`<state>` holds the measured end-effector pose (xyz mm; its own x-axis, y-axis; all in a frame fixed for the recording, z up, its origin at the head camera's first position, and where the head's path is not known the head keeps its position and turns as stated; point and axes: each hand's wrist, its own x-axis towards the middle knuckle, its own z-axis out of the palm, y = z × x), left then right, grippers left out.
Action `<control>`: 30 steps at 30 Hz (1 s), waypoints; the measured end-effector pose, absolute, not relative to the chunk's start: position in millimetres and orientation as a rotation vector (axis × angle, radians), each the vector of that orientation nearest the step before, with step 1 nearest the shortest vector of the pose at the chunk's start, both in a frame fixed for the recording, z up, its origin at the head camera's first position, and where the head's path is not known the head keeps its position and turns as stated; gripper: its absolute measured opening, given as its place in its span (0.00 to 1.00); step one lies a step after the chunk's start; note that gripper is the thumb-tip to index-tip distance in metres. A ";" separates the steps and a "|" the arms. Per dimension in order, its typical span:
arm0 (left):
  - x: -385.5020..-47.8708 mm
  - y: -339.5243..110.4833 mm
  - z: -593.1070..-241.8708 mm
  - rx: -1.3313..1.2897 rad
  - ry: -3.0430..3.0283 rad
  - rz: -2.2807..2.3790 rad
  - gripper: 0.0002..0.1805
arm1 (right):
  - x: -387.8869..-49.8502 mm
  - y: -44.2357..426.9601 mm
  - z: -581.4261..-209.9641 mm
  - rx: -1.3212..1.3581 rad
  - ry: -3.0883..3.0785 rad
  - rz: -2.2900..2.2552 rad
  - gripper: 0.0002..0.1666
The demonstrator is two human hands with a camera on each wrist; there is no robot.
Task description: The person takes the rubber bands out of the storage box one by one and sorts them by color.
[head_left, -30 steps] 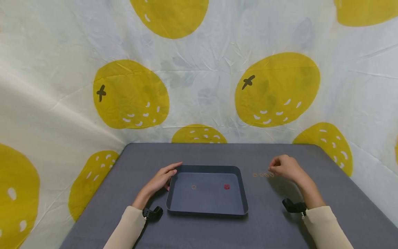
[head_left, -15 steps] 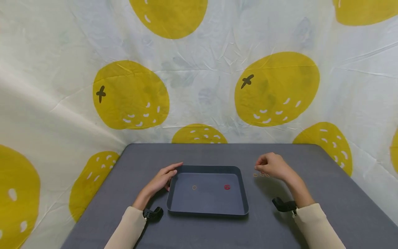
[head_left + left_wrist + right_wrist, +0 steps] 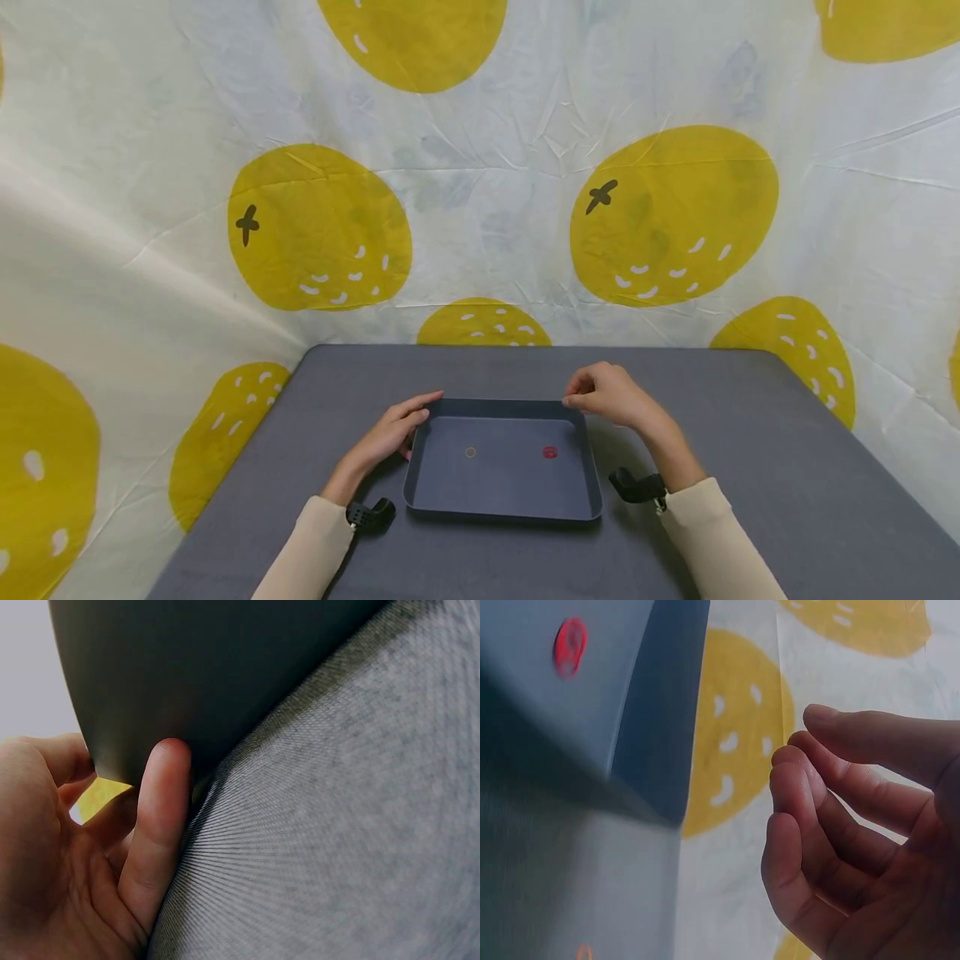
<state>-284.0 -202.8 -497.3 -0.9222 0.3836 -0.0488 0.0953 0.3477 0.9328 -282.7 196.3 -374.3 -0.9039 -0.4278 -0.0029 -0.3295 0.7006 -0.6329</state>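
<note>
The left hand [image 3: 390, 432] grips the left edge of the dark grey tray [image 3: 502, 515] near its back corner. Up close in the left wrist view, a finger of the left hand [image 3: 97, 847] lies against the outer wall of the tray [image 3: 217, 675]. Over the tray's back right corner, the right hand [image 3: 618, 398] has thumb and fingertips together; the orange loop it pinches is hidden in both views. Inside the tray lie an orange loop [image 3: 470, 452] at left and a red loop [image 3: 550, 452] at right. The right wrist view shows the curled right hand [image 3: 862, 817] beside the tray.
The tray stands on a grey table [image 3: 360, 367]. An orange loop [image 3: 584, 952] lies on the table in the right wrist view. Behind the table hangs a white cloth [image 3: 487, 233] with yellow fruit shapes. Each wrist wears a black device.
From the row of orange loops, the right hand has moved left to the tray's back right corner. The rightmost loop left the row. The left hand stays on the tray.
</note>
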 end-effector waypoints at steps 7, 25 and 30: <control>-284.3 -202.3 -495.5 0.425 2.343 1.612 0.25 | -288.2 168.4 -375.8 -0.687 2.709 -0.999 0.07; -286.0 -199.5 -496.0 0.441 2.314 1.619 0.26 | -291.6 113.7 -382.6 -0.832 2.569 -1.053 0.07; -285.6 -202.0 -495.9 0.423 2.313 1.629 0.26 | -290.1 97.5 -392.8 -0.842 2.530 -1.015 0.08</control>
